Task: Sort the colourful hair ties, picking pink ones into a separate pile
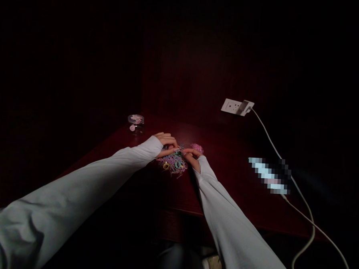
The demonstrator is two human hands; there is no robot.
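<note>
A loose pile of thin coloured strands or small bands [173, 170], mostly purple, pink and green, lies on the dark red table [225, 185]. Among them show a yellow ring [166, 166] and a green ring [178, 165]. Over the far side of this pile, my left hand [166, 141] is closed with its fingertips pinched together. Facing it from the right, my right hand [193, 155] is pinched too, its fingertips almost meeting the left ones. Whatever lies between the fingertips is too small to make out. Just beyond my right hand sits a pink bundle [197, 147].
At the table's far left stands a clear jar [136, 124] with pink pieces on or in it. A blurred-out, phone-like device [267, 175] lies to the right, with a white cable [307, 219] running to a charger in the wall socket [232, 106]. The surroundings are dark.
</note>
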